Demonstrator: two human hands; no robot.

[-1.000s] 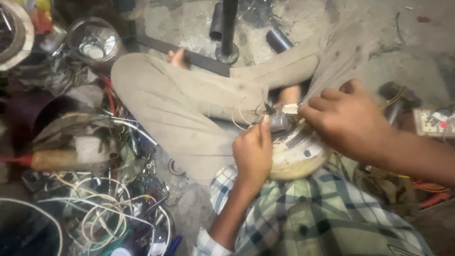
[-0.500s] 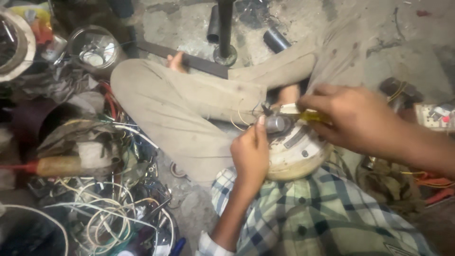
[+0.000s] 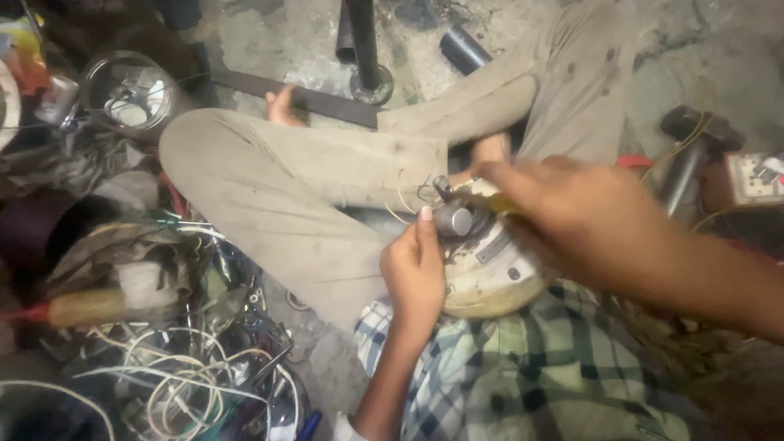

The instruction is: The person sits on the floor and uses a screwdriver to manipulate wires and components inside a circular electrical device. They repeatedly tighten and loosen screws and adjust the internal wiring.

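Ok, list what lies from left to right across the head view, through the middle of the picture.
Wooden-handled tool → wire tangle → bent knee → left hand → grey cylinder → round cream housing → right hand → hammer → switch box.

Two hands, left (image 3: 414, 273) and right (image 3: 584, 214); one cream motor housing (image 3: 490, 273); one glass jar (image 3: 126, 90); possibly two dark pipes (image 3: 463, 47).

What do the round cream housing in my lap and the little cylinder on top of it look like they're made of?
Round housing: probably painted metal; the cream coat looks scuffed and grimy, with dark holes in it. Small cylinder: bare metal, grey with a dull sheen on its flat end. The left hand steadies both; the right hand is blurred.
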